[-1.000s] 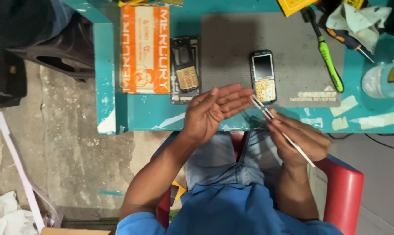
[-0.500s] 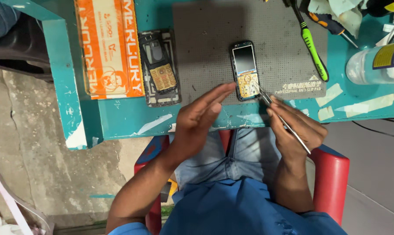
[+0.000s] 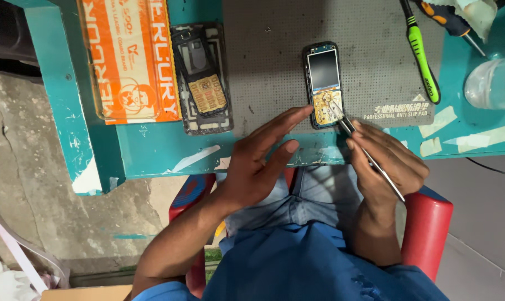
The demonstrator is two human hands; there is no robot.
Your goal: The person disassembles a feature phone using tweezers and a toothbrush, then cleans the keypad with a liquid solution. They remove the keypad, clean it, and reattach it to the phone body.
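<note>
Tweezers (image 3: 369,156) now on the phone (image 3: 323,85): tips down on the bare gold keypad board at its lower end, just under the dark screen. 1 s ago tips were off the device, w/ both hands nearer the body; half a sec ago just arriving at the phone's bottom edge. So contact made, probing/picking on the board looks underway, judged from tip position only. Can't tell if anything is pinched betw. the tips, too small.

Right hand (image 3: 389,164) clenched around the tweezers in a pen-like grip, fingers curled, shaft running back over the palm toward the wrist. Left hand (image 3: 258,161) released, holding nothing: flat, fingers straight & together, fingertips just beside the phone's lower left corner, maybe touching the edge, can't say for sure. Has slid fwd onto the table edge since the earlier views, reads as bracing the phone.

Phone lies upright on the grey anti-slip mat (image 3: 275,61), front cover off, near the mat's front edge. Same spot on the mat as before; apparent shift is head cam moving closer.

Left of mat: second stripped phone frame (image 3: 202,78) w/ keypad membrane, then orange box (image 3: 132,58). Right: green-handled screwdriver (image 3: 422,53), orange/black one (image 3: 450,19), clear bottle (image 3: 489,83), all untouched. Teal table (image 3: 152,156) w/ tape scraps; red chair (image 3: 428,223) below.
</note>
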